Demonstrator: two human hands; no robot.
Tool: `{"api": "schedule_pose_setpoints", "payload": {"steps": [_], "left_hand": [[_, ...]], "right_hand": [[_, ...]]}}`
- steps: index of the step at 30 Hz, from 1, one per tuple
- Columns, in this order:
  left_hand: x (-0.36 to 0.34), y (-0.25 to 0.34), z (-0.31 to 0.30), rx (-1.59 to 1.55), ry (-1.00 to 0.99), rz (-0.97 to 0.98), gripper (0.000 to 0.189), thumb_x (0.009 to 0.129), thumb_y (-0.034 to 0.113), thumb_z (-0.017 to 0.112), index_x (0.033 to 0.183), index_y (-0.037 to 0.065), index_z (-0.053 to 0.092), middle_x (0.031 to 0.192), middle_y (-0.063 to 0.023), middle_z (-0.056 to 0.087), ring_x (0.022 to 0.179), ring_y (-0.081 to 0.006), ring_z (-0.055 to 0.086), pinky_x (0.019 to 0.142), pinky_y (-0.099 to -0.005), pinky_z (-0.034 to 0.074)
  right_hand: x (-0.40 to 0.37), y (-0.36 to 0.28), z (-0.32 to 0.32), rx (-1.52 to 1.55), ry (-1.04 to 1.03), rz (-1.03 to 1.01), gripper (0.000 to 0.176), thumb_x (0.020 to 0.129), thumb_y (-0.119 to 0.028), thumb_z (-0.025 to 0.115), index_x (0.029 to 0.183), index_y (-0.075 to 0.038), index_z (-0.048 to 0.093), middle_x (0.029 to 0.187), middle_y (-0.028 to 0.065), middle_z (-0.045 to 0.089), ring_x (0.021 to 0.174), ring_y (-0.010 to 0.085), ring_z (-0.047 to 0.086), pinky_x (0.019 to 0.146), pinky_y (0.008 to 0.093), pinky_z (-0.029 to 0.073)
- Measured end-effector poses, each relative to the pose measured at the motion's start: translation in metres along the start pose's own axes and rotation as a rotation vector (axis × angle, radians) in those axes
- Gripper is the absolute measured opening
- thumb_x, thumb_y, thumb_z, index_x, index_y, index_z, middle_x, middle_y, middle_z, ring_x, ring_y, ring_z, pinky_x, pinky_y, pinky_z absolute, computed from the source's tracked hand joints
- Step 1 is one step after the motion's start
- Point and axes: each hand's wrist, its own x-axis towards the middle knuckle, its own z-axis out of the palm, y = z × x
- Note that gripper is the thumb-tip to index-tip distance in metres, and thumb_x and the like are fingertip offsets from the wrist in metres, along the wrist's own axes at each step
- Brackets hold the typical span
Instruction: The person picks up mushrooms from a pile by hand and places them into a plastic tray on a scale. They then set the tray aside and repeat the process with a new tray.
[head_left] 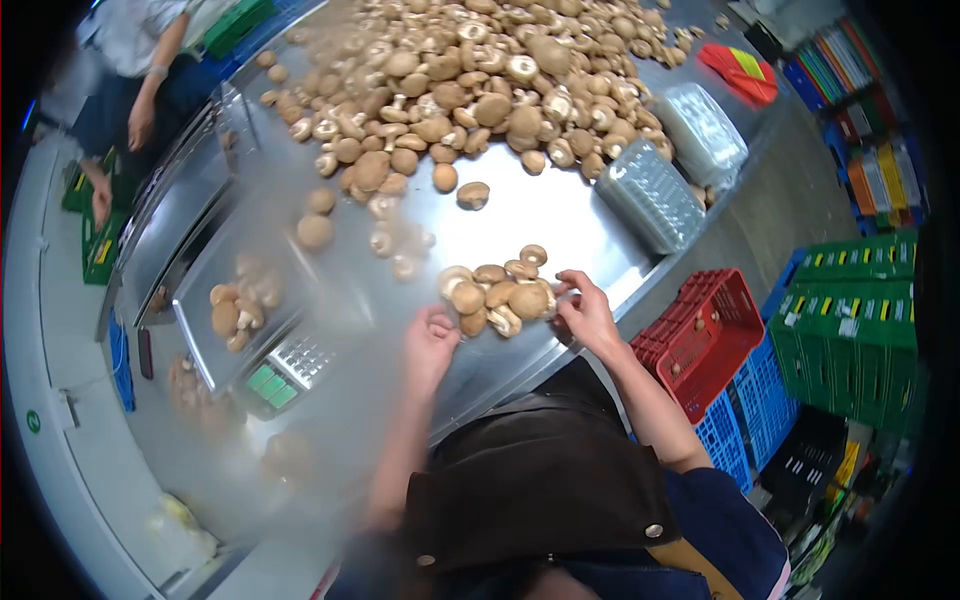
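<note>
A compact group of brown mushrooms (500, 296) lies between my two hands near the front edge of the steel table. Whether a clear tray is under them I cannot make out. At its left side is my left hand (431, 342), slightly blurred, with the fingers curled in close to the mushrooms; anything they pinch is hidden. Beside the right end of the group, my right hand (586, 308) has its fingers bent and apart. One single mushroom (473, 195) sits farther up the table, below a large mushroom heap (470, 80).
Stacked clear plastic trays (652, 195) stand right of the heap. Left is a scale (282, 372) with mushrooms (236, 315) on its plate. A red crate (705, 340) and green crates (845, 330) stand at the right. Another person's hand (141, 122) is at upper left.
</note>
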Motion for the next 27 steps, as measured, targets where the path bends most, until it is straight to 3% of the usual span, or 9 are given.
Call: {"api": "schedule_pose_setpoints", "payload": {"steps": [3, 9, 14, 18, 27], "left_hand": [[-0.02, 0.018, -0.01, -0.157, -0.005, -0.03, 0.044, 0.076, -0.011, 0.064, 0.118, -0.004, 0.053, 0.085, -0.0027, 0.056, 0.071, -0.0068, 0.054, 0.064, -0.0203, 0.048], [-0.045, 0.031, -0.061, -0.257, 0.082, 0.104, 0.045, 0.077, -0.012, 0.064, 0.119, -0.003, 0.052, 0.088, -0.0018, 0.054, 0.072, -0.0041, 0.052, 0.062, -0.0167, 0.045], [-0.063, 0.033, -0.107, -0.252, 0.172, 0.16, 0.044, 0.076, -0.013, 0.063, 0.117, -0.001, 0.053, 0.088, -0.0014, 0.054, 0.073, -0.0041, 0.052, 0.063, -0.017, 0.046], [-0.08, 0.029, -0.139, -0.308, 0.197, 0.168, 0.044, 0.076, -0.014, 0.063, 0.117, 0.0, 0.053, 0.088, -0.0012, 0.053, 0.074, -0.0043, 0.052, 0.065, -0.0177, 0.046], [-0.102, 0.015, -0.172, -0.336, 0.212, 0.158, 0.044, 0.077, -0.013, 0.063, 0.117, -0.001, 0.052, 0.088, -0.0023, 0.054, 0.071, -0.0056, 0.055, 0.062, -0.019, 0.048]], "right_hand": [[-0.008, -0.022, 0.0, -0.008, -0.057, 0.003, 0.04, 0.085, 0.007, 0.05, 0.124, 0.003, 0.049, 0.103, 0.0135, 0.06, 0.069, 0.0154, 0.065, 0.06, 0.029, 0.055], [-0.011, -0.065, 0.04, 0.035, -0.14, -0.052, 0.039, 0.085, 0.005, 0.051, 0.123, 0.009, 0.049, 0.107, 0.0157, 0.061, 0.073, 0.0167, 0.067, 0.063, 0.0289, 0.056], [-0.012, -0.073, 0.088, 0.278, -0.333, 0.074, 0.04, 0.09, 0.01, 0.043, 0.129, 0.01, 0.037, 0.116, 0.0272, 0.059, 0.081, 0.0247, 0.069, 0.07, 0.0316, 0.06], [-0.023, -0.071, 0.119, 0.273, -0.426, 0.044, 0.05, 0.093, 0.006, 0.04, 0.142, 0.012, 0.031, 0.128, 0.0294, 0.055, 0.085, 0.026, 0.069, 0.074, 0.0316, 0.059], [-0.045, -0.087, 0.153, 0.228, -0.439, 0.001, 0.048, 0.093, 0.006, 0.038, 0.141, 0.012, 0.034, 0.123, 0.0282, 0.058, 0.082, 0.0241, 0.069, 0.074, 0.032, 0.059]]}}
